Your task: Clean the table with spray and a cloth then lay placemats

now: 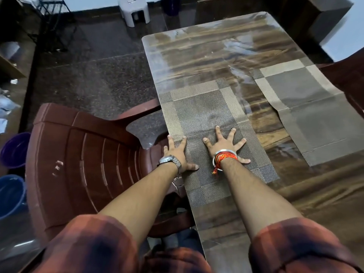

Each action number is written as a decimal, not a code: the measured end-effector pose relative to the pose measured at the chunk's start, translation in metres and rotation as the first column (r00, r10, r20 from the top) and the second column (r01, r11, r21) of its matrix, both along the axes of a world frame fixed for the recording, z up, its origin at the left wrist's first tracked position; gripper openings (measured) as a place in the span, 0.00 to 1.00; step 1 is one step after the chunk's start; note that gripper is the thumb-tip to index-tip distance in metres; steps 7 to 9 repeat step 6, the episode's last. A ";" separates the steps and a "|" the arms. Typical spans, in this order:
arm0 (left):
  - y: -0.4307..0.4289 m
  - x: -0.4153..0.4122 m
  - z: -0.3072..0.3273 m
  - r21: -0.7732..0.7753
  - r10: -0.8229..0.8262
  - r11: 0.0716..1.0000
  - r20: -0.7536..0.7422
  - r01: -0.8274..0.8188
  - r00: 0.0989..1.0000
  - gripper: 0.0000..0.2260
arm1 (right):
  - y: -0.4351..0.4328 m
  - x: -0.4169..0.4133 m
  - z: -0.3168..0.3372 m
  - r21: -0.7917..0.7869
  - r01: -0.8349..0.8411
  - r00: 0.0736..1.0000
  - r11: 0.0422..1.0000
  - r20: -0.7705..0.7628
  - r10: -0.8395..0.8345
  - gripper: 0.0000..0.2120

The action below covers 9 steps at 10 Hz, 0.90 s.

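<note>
A woven grey-brown placemat (204,115) lies along the left edge of the glossy wood-grain table (206,52). My left hand (177,152) presses flat on the mat's left border at the table edge, fingers spread. My right hand (226,144) lies flat on the middle of the same mat, fingers spread wide. A second placemat (307,107) lies at the table's right side, its right edge hanging slightly over. No spray bottle or cloth is in view.
A brown plastic chair (84,164) stands pushed against the table's left side. Another brown chair (348,75) is at the right. A white stool (134,8) stands on the floor beyond, and a purple tub (13,150) and a blue bucket (9,196) at the left.
</note>
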<state>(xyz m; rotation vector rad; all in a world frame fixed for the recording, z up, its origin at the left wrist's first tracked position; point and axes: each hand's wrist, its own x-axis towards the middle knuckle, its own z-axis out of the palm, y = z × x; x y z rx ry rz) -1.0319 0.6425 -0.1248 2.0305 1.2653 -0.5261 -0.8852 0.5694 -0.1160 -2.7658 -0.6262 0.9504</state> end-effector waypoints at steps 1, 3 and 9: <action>0.002 0.000 0.000 0.027 -0.026 0.999 -0.030 0.026 0.999 0.58 | -0.001 0.000 -0.002 0.004 -0.003 1.000 1.000 0.003 0.003 0.35; 0.001 -0.004 0.003 0.043 -0.041 0.998 -0.043 0.042 0.998 0.58 | -0.001 0.000 -0.006 -0.002 -0.006 1.000 1.000 0.019 0.006 0.35; 0.004 0.007 0.053 0.385 -0.170 0.917 0.138 0.106 0.976 0.40 | -0.027 -0.003 0.015 0.220 0.009 0.959 0.975 0.275 -0.071 0.33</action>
